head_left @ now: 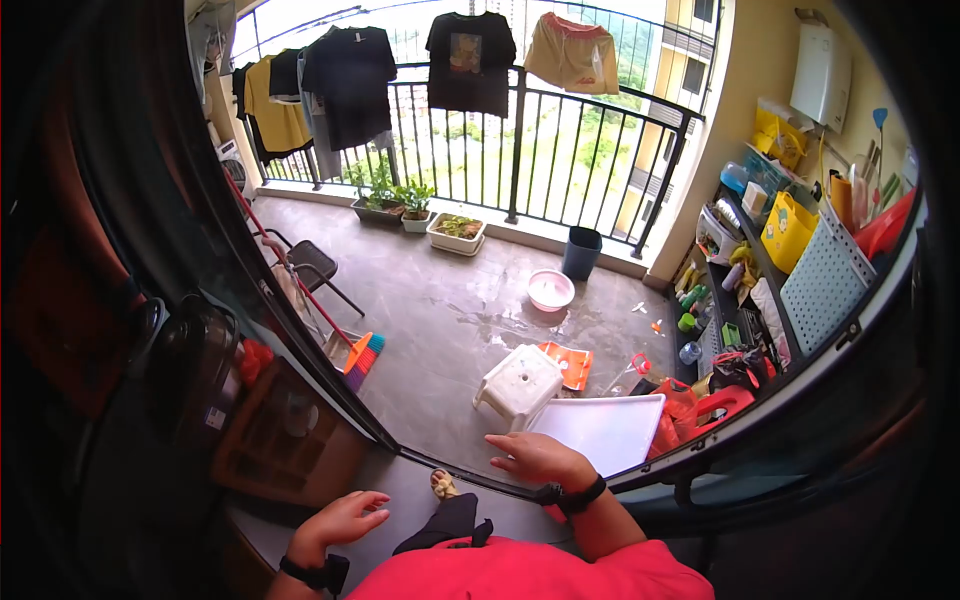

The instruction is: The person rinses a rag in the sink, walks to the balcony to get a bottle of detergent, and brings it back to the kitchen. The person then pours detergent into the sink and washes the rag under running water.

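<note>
Well beyond hands (342,517), greenery (415,197) in planters (417,226)

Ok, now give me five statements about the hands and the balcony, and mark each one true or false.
1. The left hand and the right hand are both empty. True.
2. The stool is red. False: the stool is white.
3. The basin stands beside the bin. True.
4. The broom is all black. False: the broom is multicoloured.
5. Three planters sit by the foot of the railing. True.
</note>
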{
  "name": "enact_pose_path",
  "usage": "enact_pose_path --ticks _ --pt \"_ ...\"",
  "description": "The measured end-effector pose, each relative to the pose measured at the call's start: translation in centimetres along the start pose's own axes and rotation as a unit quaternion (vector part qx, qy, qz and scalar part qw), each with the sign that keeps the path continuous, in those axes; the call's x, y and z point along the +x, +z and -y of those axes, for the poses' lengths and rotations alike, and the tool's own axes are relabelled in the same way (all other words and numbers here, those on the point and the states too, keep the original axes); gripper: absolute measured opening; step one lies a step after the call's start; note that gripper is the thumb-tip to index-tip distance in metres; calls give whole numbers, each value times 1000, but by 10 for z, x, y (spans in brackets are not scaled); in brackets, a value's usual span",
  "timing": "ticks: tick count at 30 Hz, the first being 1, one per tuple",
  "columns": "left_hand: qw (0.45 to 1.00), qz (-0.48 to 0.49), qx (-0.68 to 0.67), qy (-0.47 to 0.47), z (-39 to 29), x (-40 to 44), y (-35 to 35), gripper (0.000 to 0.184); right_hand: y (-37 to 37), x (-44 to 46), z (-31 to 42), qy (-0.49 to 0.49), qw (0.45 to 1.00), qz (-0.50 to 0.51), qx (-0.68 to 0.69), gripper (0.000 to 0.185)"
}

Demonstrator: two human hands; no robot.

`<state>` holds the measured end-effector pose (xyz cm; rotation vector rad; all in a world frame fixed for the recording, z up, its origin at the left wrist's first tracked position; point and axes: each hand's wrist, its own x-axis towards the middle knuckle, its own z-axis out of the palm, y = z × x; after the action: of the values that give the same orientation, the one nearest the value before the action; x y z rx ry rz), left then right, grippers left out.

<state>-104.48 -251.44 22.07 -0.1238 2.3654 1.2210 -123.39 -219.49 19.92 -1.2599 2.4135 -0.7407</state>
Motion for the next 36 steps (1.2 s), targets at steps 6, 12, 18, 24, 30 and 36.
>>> enact_pose_path --ticks 6,12,18,24,30,36 --pt "998 -23 -59 -4 31 98 -53 42 -44 90 -65 62 997 16 -34 42" --pt "996 21 -81 0 51 192 -99 39 -83 164 -102 75 995 -56 -27 39" --pt "994 -53 -86 31 102 237 -109 25 -102 249 -143 127 990 52 -11 48" --pt "992 -16 -77 -93 129 312 -141 26 -120 370 -194 66 992 102 -43 37" --pt "989 -40 -61 -132 134 419 -206 26 -169 503 -224 -1 996 74 -55 32" --pt "983 -67 -68 -155 152 498 -273 27 -199 597 -259 -73 987 122 -74 31"
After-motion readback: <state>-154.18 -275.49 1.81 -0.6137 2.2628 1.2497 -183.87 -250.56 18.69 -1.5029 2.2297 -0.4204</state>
